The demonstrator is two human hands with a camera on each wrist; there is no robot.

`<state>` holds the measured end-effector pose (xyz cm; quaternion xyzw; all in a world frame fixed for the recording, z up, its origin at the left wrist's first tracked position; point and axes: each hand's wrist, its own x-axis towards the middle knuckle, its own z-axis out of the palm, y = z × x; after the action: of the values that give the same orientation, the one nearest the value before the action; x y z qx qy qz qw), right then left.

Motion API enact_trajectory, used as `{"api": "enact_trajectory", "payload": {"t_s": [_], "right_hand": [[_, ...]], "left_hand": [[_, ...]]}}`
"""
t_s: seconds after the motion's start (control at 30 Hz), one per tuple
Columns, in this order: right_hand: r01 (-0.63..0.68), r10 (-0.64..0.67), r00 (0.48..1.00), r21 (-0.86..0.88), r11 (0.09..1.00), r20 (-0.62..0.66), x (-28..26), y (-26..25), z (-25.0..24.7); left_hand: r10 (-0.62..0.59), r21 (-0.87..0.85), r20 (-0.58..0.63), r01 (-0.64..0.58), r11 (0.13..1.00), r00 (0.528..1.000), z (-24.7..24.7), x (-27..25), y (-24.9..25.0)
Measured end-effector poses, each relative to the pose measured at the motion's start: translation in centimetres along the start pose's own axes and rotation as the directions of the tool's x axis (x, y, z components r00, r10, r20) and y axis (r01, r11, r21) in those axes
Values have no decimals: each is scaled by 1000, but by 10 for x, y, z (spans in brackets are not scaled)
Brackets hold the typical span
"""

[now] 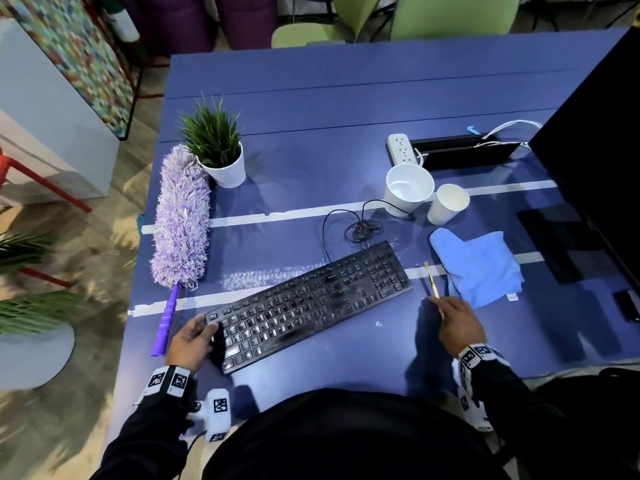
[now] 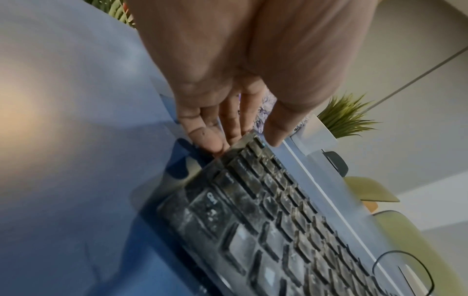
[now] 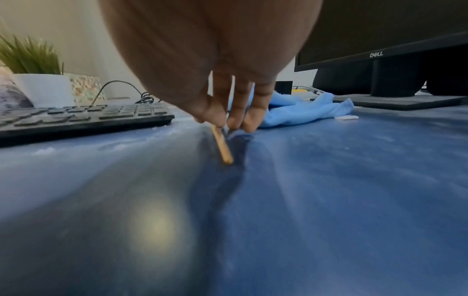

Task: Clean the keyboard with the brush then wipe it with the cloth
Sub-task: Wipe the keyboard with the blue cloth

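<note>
We see a dusty black keyboard [image 1: 310, 304] lying at a slant on the blue bench [image 1: 346, 116], its left end nearest us. Our left hand [image 1: 191, 342] rests at that left end: in the left wrist view the fingers [image 2: 210, 138] are nearly straight and touch the keyboard's short edge, while the thumb lies toward the far corner; they curl round nothing.

Our right hand [image 1: 459, 322] is just right of the keyboard, near the bench's near edge. It pinches a thin brush [image 1: 432, 282] by its wooden handle, with the fingers [image 3: 238, 112] bunched and pointing down. In the right wrist view the handle's end reaches down to the bench, though we cannot tell if it touches. In the head view the brush's other end points away from us, toward the cloth.

The blue cloth [image 1: 479, 268] lies crumpled just right of the keyboard's far end, touching neither hand.

Farther off, 2 white cups [image 1: 408, 188] stand side by side beyond the keyboard's coiled cable [image 1: 360, 230]. A purple duster [image 1: 180, 223] lies along the left edge beside a potted plant [image 1: 216, 147]. A dark monitor [image 1: 595, 150] stands at the right, and a power strip [image 1: 401, 148] lies beyond the cups.
</note>
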<state>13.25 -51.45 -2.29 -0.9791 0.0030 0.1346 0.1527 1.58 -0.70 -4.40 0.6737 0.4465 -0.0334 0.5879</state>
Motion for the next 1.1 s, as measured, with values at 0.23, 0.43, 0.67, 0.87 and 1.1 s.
{"api": "enact_trajectory", "payload": {"t_s": [0.23, 0.43, 0.67, 0.87, 1.1], "right_hand": [[-129, 129, 992, 18, 992, -16, 24, -4, -20], [-170, 169, 900, 33, 985, -401, 52, 8, -34], [-371, 373, 926, 48, 928, -54, 87, 27, -51], [-310, 464, 803, 403, 861, -374, 79, -43, -150], [16, 106, 976, 550, 835, -189, 53, -132, -78]], "left_hand": [[-3, -3, 9, 3, 1000, 1000, -1, -11, -8], [73, 137, 83, -84, 987, 994, -2, -17, -4], [253, 583, 150, -292, 758, 956, 0, -23, 9], [302, 726, 400, -501, 472, 865, 16, -35, 16], [240, 797, 423, -485, 361, 874, 37, -38, 15]]}}
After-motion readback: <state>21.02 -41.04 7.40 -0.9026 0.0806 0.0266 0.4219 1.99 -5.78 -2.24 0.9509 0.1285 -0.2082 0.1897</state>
